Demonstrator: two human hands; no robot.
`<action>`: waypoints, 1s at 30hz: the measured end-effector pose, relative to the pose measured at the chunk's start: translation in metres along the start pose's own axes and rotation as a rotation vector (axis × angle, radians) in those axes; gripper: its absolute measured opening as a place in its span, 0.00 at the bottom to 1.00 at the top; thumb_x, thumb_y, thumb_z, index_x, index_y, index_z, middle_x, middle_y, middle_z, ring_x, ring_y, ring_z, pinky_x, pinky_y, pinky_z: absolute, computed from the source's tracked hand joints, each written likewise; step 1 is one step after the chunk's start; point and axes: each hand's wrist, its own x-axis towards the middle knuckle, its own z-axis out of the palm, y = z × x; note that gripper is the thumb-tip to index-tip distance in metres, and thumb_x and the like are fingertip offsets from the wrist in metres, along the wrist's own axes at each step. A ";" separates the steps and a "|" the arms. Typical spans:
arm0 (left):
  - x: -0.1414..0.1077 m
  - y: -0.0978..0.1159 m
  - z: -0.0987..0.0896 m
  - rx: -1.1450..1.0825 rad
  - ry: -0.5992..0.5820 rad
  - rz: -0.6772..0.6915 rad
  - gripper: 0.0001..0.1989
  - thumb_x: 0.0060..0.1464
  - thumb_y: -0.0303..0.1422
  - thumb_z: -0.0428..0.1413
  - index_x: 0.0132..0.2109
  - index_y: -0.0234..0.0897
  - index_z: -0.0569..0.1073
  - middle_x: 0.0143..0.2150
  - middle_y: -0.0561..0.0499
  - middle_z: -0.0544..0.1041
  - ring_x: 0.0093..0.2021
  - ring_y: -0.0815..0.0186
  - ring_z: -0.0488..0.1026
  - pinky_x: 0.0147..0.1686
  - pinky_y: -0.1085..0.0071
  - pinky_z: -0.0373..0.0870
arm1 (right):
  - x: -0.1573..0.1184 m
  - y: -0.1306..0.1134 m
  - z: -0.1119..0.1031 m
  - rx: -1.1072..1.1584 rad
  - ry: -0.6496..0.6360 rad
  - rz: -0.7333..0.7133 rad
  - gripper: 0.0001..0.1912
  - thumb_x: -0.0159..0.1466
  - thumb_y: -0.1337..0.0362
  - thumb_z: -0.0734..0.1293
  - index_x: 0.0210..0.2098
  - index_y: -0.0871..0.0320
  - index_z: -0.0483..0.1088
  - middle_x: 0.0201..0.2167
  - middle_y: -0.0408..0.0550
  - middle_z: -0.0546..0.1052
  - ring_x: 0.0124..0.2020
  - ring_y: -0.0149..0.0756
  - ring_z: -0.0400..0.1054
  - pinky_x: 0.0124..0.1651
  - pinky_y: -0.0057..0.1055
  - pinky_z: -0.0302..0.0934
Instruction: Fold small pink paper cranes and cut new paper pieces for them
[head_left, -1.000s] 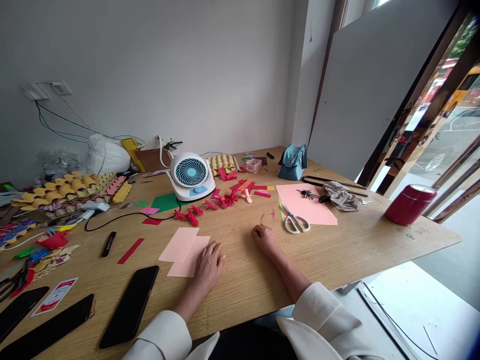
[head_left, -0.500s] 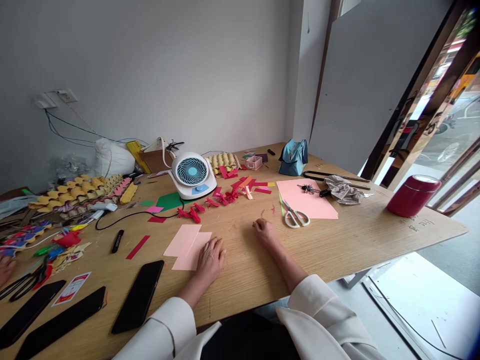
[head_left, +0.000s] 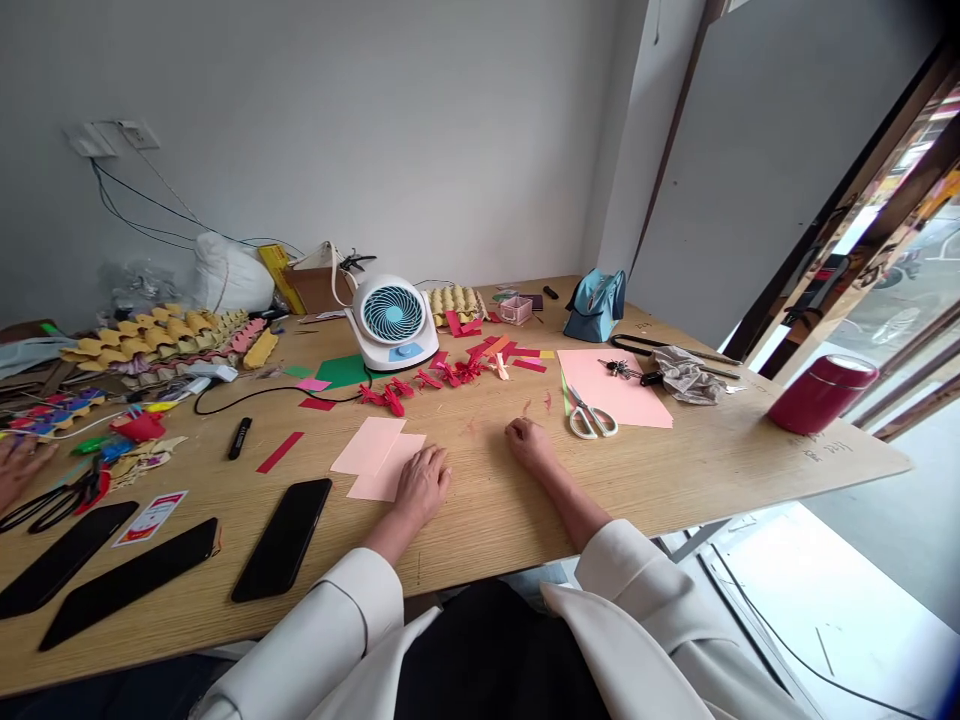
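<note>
At the far left, another person's hand [head_left: 22, 465] rested at the edge of view, where none had shown a second earlier, and a black phone [head_left: 281, 540] lay farther right, near your side. Your left hand [head_left: 422, 487] stayed open, palm down, touching the right one of two overlapping pink cards [head_left: 366, 446] on the worktop [head_left: 480, 520], with red paper pieces [head_left: 386, 398] and a white fan [head_left: 405, 350] beyond. Your right hand [head_left: 529, 443] remained loosely curled on the worktop, whether holding anything you could not tell, near white-handled scissors [head_left: 588, 408] partly on a larger pink sheet [head_left: 622, 395].
</note>
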 end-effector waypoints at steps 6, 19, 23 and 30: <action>0.001 0.000 0.001 -0.029 0.024 0.011 0.17 0.60 0.29 0.49 0.55 0.35 0.71 0.55 0.39 0.73 0.56 0.52 0.70 0.56 0.53 0.68 | 0.004 0.023 -0.041 -0.139 0.079 0.085 0.12 0.67 0.66 0.59 0.43 0.57 0.74 0.42 0.50 0.76 0.40 0.36 0.70 0.44 0.28 0.61; 0.000 0.002 -0.001 -0.038 0.040 -0.002 0.18 0.59 0.29 0.51 0.56 0.34 0.70 0.55 0.39 0.74 0.55 0.53 0.70 0.56 0.54 0.69 | 0.011 0.085 -0.098 -0.458 0.104 0.355 0.19 0.65 0.58 0.62 0.49 0.67 0.68 0.47 0.69 0.71 0.50 0.56 0.68 0.48 0.44 0.61; -0.002 0.002 0.000 -0.041 0.054 0.002 0.18 0.60 0.28 0.50 0.56 0.35 0.69 0.55 0.40 0.74 0.56 0.54 0.70 0.56 0.55 0.69 | 0.011 0.092 -0.100 -0.443 0.094 0.331 0.17 0.64 0.58 0.63 0.47 0.64 0.69 0.44 0.65 0.74 0.46 0.51 0.71 0.45 0.39 0.61; -0.002 -0.002 0.002 -0.075 0.053 0.023 0.17 0.60 0.28 0.48 0.54 0.35 0.71 0.54 0.39 0.74 0.56 0.53 0.70 0.57 0.54 0.69 | -0.027 0.121 -0.133 -0.414 0.170 0.314 0.17 0.64 0.56 0.63 0.48 0.59 0.68 0.44 0.57 0.75 0.44 0.43 0.70 0.44 0.32 0.60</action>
